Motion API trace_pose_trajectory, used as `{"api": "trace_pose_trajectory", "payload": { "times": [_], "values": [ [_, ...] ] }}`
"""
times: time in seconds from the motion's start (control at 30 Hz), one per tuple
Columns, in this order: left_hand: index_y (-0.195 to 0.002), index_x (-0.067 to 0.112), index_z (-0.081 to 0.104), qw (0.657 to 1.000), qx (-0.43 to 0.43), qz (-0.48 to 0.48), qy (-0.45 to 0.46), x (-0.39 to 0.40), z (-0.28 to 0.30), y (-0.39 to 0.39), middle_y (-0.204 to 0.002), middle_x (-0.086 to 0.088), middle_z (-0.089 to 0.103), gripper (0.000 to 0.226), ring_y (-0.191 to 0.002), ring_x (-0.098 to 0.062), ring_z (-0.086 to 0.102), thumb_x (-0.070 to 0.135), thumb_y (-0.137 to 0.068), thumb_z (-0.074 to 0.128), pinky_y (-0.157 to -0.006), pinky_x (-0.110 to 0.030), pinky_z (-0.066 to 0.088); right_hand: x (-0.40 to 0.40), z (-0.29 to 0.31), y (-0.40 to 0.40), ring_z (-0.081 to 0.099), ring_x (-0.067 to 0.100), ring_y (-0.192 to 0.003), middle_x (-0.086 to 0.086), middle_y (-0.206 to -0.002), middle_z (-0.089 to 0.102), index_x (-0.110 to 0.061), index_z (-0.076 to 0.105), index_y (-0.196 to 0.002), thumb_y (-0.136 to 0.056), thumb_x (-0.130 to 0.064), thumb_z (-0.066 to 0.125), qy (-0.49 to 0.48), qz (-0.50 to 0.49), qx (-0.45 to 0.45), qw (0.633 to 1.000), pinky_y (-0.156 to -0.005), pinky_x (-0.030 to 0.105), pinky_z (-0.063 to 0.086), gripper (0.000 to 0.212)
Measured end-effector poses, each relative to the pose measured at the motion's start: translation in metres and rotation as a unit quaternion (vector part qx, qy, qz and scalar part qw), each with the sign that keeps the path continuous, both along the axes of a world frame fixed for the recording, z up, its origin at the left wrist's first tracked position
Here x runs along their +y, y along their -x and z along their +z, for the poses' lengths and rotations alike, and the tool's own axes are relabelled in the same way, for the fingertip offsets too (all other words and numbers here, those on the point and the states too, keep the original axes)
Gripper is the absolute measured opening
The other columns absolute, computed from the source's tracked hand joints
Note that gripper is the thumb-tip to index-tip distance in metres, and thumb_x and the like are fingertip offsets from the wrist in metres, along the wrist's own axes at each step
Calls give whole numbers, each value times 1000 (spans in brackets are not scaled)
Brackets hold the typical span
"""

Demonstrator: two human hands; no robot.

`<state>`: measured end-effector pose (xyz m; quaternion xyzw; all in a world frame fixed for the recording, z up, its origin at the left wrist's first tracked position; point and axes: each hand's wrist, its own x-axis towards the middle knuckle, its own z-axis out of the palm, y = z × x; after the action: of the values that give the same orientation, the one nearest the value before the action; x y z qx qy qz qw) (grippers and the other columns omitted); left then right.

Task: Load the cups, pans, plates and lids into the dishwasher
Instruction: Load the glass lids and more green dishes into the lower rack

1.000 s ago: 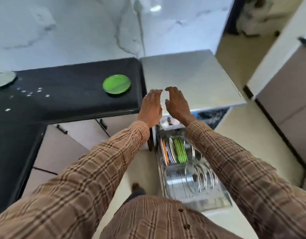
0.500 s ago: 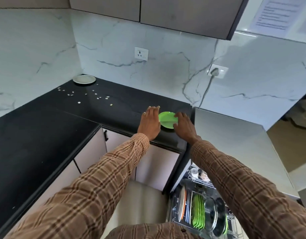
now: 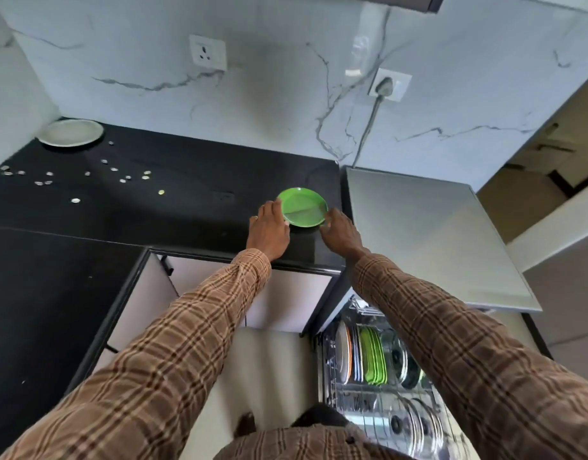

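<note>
Now both hands flank the green plate (image 3: 303, 211) on the table (image 3: 153, 207): left hand (image 3: 268, 229) & right hand (image 3: 339, 230) pinching its rim (fingertips only). Risk: slips w/ a shallow grip, clips dishwasher rack (image 3: 378, 386).

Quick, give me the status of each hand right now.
Left hand: fingers on the left rim of the green plate; a closed grip cannot be told.
Right hand: fingertips at the plate's right rim; grip likewise unclear.
</note>
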<state>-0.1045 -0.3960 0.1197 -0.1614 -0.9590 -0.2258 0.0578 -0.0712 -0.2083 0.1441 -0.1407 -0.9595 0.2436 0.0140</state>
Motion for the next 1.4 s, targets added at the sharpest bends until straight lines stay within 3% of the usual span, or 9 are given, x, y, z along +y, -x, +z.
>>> {"api": "trace_pose_trajectory", "payload": {
  "times": [0.23, 0.37, 0.6, 0.7, 0.8, 0.9, 1.0, 1.27, 1.4],
  "values": [
    [-147, 8, 33, 994, -94, 39, -44, 28, -37, 42, -139, -16, 47, 57, -125, -37, 54, 25, -99, 57, -99, -55, 49, 28, -44, 24, 58, 37, -118, 16, -130, 62, -9, 51, -128, -95, -25, 58, 80, -74, -80, 991, -98, 41, 47, 38],
    [-148, 7, 33, 983, -153, 65, -76, 36, -55, 74, -147, -17, 44, 57, -131, -37, 52, 24, -100, 57, -105, -52, 46, 40, -70, 62, 62, 38, -114, 19, -129, 61, -8, 48, -130, -94, -25, 55, 119, -97, -105, 983, -101, 46, 49, 41],
    [-155, 5, 26, 936, -304, 144, -102, 57, -84, 139, -155, -18, 44, 65, -140, -37, 46, 27, -102, 56, -113, -43, 37, 58, -109, 138, 58, 36, -120, 19, -131, 57, 0, 41, -132, -99, -26, 59, 230, -181, -119, 949, -101, 42, 45, 45],
    [-154, 3, 29, 923, -325, 168, -120, 69, -93, 163, -149, -19, 51, 67, -136, -39, 51, 28, -101, 60, -110, -41, 40, 68, -132, 161, 65, 36, -110, 19, -128, 60, -5, 41, -127, -95, -31, 63, 270, -190, -127, 935, -97, 50, 54, 47],
    [-140, 6, 46, 921, -318, 190, -120, 78, -102, 177, -137, -14, 59, 54, -125, -36, 59, 24, -94, 67, -102, -40, 46, 84, -169, 179, 71, 38, -93, 19, -117, 64, -14, 42, -117, -89, -23, 65, 268, -179, -137, 936, -83, 53, 60, 37],
    [-125, 7, 52, 915, -312, 227, -119, 81, -105, 180, -124, -15, 66, 41, -115, -36, 64, 14, -89, 69, -92, -37, 48, 84, -146, 173, 72, 36, -86, 17, -108, 67, -16, 44, -111, -87, -11, 62, 275, -179, -136, 935, -78, 52, 62, 31],
    [-120, 5, 54, 906, -323, 243, -125, 85, -100, 180, -121, -18, 67, 37, -113, -37, 64, 10, -86, 68, -91, -38, 49, 93, -129, 163, 73, 31, -77, 14, -100, 68, -15, 45, -109, -86, -9, 64, 287, -168, -136, 933, -75, 49, 63, 30],
    [-110, 7, 51, 947, -298, 39, -109, 162, -71, 160, -114, -20, 67, 23, -105, -42, 65, 14, -89, 58, -86, -43, 49, 149, -76, 71, 68, 37, -78, 15, -94, 65, -20, 39, -111, -71, -19, 55, 232, -265, -60, 934, -74, 54, 60, 43],
    [-114, 10, 53, 948, -291, -89, -98, 209, -64, 120, -111, -22, 69, 23, -103, -43, 65, 15, -91, 52, -88, -46, 52, 169, -45, -1, 66, 36, -78, 13, -96, 65, -17, 39, -115, -80, -12, 58, 189, -336, -24, 922, -71, 48, 59, 41]
  ]
}}
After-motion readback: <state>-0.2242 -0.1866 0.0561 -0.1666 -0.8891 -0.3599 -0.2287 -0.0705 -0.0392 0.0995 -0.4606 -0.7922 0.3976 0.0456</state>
